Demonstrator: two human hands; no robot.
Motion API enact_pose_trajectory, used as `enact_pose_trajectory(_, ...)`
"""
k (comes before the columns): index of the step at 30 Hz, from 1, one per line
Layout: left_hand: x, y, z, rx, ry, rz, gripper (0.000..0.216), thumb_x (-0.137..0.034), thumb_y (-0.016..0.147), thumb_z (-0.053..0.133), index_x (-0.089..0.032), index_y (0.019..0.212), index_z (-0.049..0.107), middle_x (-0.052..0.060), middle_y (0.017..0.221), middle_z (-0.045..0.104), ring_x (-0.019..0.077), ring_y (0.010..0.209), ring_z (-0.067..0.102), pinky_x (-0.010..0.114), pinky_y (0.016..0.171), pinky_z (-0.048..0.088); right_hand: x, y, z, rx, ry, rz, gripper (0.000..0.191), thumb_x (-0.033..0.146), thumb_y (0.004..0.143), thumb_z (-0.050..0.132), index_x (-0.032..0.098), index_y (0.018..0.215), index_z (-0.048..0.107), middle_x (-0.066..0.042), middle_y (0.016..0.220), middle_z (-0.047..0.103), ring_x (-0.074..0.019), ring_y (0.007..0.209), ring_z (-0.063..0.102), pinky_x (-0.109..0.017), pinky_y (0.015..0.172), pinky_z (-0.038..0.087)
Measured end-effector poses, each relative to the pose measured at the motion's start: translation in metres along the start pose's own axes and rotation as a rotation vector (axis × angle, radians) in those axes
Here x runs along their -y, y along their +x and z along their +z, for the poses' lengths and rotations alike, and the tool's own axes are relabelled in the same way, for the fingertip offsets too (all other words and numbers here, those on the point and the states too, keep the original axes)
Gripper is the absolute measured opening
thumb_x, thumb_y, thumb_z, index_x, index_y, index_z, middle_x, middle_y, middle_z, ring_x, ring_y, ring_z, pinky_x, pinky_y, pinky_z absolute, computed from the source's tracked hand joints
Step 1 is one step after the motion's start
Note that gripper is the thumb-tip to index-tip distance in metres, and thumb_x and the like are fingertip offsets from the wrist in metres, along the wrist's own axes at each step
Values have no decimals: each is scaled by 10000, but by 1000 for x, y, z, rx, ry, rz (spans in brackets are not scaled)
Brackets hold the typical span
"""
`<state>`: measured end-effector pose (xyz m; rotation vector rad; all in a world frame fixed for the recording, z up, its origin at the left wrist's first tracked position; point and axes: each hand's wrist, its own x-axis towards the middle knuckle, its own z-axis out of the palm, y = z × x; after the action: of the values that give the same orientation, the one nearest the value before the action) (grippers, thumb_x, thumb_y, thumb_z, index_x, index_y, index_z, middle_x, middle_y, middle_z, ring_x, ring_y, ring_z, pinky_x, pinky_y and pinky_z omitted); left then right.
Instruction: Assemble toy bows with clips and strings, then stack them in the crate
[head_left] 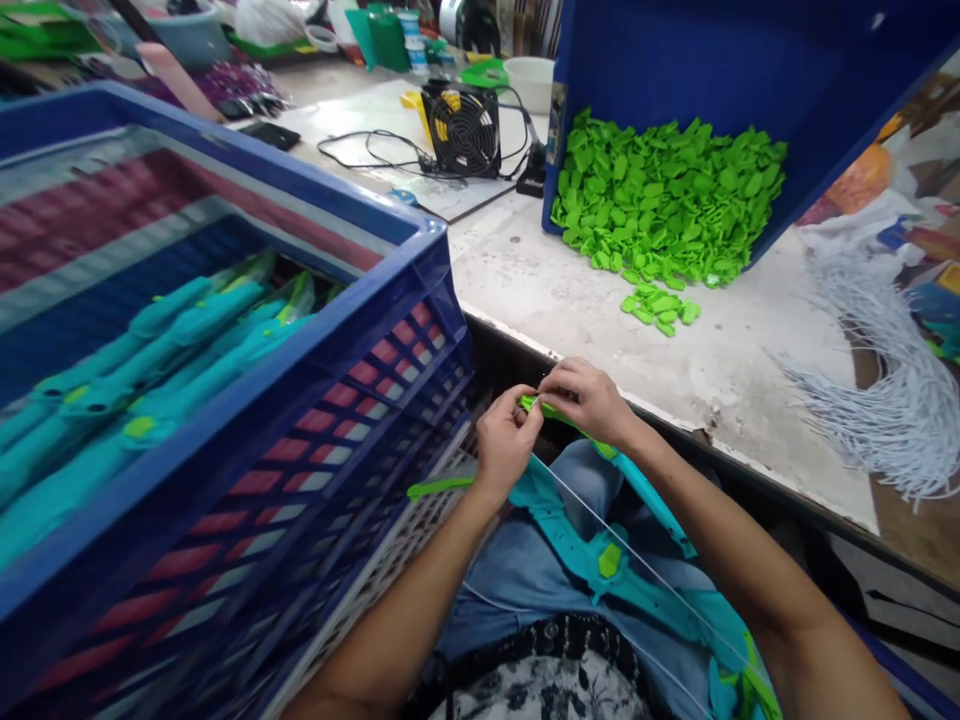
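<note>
A teal and green plastic toy, shaped like a toy crossbow point(570, 540), lies slantwise across my lap. My left hand point(504, 445) is closed in a pinch at a bright green tip point(527, 402) of it. Close against it, my right hand point(589, 400) pinches a thin white string point(600, 520) at that same tip. The string runs taut from the fingers down to the lower right along the toy. A green arm point(439, 487) of the toy sticks out left, behind my left forearm. My fingers hide most of the string's end.
On my left stands a blue crate point(442, 300) holding several similar teal toys point(172, 340). A blue bin point(660, 60) on the white table point(510, 270) spills small green pieces point(667, 200). White strings point(900, 380) lie at right. A black fan point(461, 130) stands behind.
</note>
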<state>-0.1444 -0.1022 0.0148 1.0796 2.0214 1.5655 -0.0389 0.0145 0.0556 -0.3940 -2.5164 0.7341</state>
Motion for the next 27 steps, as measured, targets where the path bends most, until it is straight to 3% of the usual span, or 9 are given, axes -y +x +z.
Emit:
enact_pose_trajectory(4,8,6,3,27,-32,-16,175,-255,794,581,-182,933,658,-29,666,561,102,584,505,212,579,401,4,5,0,95,-138,-68,156,199,887,550,194,757,636,-41,784,583,-172,783,511,-298,702,423)
enact_pose_trajectory(8,19,8,9,56,-152,69,133,-274,824,570,-183,898,634,70,998,656,164,892,613,253,739,481,-22,20,-13,84,-201,-70,203,160,861,529,192,664,568,-38,711,540,-183,755,469,-315,693,404)
enact_pose_trajectory(11,21,7,14,77,-277,75,149,-276,850,537,-195,909,647,62,963,660,163,891,624,285,800,491,-54,42,-44,-225,-206,122,189,158,811,567,196,632,522,-16,706,527,-175,753,477,-332,741,417)
enact_pose_trajectory(14,15,13,16,151,-325,62,162,-291,797,581,-189,721,681,68,930,651,183,917,619,305,835,482,-51,52,-62,-591,-151,268,156,181,811,569,203,664,520,-4,729,529,-170,764,505,-364,789,443)
enact_pose_trajectory(16,8,21,16,205,-430,-85,222,-356,786,586,-181,711,700,77,958,659,191,921,622,306,819,483,-24,42,-48,-605,-27,217,135,193,835,558,214,703,545,-13,770,556,-184,833,549,-390,840,460)
enact_pose_trajectory(18,2,32,12,254,-583,-324,305,-444,774,587,-163,759,706,84,921,673,190,857,632,298,740,492,8,21,-15,-435,109,134,127,214,852,571,234,727,581,-27,837,591,-215,1017,564,-420,943,449)
enact_pose_trajectory(21,-2,47,1,320,-644,-527,280,-412,660,690,-149,758,692,67,795,676,172,736,619,278,661,484,32,-14,39,-418,237,236,111,239,849,598,240,742,628,-55,978,593,-233,1121,538,-436,988,445)
enact_pose_trajectory(24,-2,52,-12,243,-364,-352,142,-270,609,708,-158,687,671,58,802,683,168,758,615,273,698,484,25,-32,70,-520,321,394,93,253,840,613,223,768,663,-67,995,568,-218,1062,564,-402,958,469)
enact_pose_trajectory(27,-5,48,-18,119,-117,-110,85,-239,687,651,-168,728,670,50,785,685,165,756,622,264,690,487,17,-27,76,-597,362,434,93,244,835,619,207,780,684,-62,931,580,-199,975,591,-364,907,485)
